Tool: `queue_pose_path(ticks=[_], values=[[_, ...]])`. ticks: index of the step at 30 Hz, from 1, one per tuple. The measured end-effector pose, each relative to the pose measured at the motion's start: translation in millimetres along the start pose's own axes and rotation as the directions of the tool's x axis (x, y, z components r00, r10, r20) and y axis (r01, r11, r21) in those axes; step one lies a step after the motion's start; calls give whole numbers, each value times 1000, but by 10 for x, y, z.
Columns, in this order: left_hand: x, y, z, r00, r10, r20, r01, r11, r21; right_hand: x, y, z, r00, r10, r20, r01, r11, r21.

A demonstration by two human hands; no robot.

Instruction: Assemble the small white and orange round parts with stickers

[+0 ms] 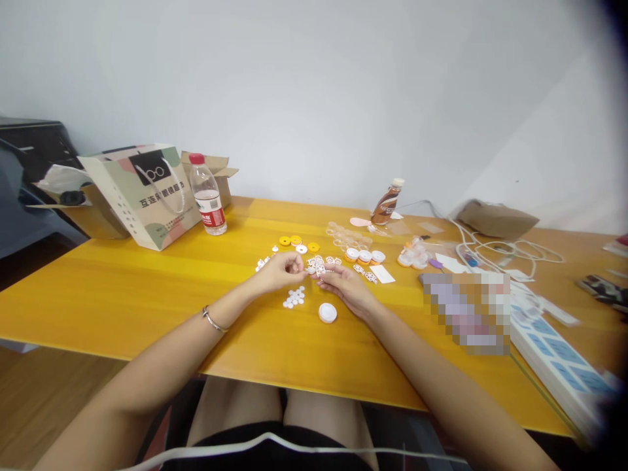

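Above the wooden table, my two hands come close together at the middle. The fingers of my right hand (347,288) are closed on a small white patterned piece (320,269) with dark markings. My left hand (280,271) is pinched at that piece's left side; whatever sits between its fingertips is too small to make out. Several small white discs (294,297) lie in a cluster below my left hand. A round white lid-like disc (328,313) rests just below my right hand. More patterned pieces (366,273) lie to the right.
Yellow rings (296,241) and white-topped round cases (364,256) sit beyond my hands. A water bottle (209,196) and paper bag (147,193) stand left, a brown drink bottle (387,203) at the back. On the right are white cables (471,242) and a power strip (559,360).
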State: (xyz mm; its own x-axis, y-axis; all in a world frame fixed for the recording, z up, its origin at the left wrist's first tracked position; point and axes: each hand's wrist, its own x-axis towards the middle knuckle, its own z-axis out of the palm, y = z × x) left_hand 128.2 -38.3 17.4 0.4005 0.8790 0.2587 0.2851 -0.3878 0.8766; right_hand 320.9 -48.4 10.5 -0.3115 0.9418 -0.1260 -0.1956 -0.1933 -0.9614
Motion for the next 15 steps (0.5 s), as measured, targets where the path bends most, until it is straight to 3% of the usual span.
queue_pose_path(ticks=[3,7,11,15], values=[[-31,19,45,987,38,159,-23,995,-97,-17,-11,17,999,22,33,-23,1000,18],[-55,-2,96,967,53,251,-11,986,-165,-31,-13,19,994,39,105,-46,997,68],[-57,-34,95,968,45,246,-11,990,-139,-28,0,10,988,45,146,-54,997,57],[-51,-47,70,979,55,198,-33,993,-116,-36,-8,21,993,23,116,-31,998,63]])
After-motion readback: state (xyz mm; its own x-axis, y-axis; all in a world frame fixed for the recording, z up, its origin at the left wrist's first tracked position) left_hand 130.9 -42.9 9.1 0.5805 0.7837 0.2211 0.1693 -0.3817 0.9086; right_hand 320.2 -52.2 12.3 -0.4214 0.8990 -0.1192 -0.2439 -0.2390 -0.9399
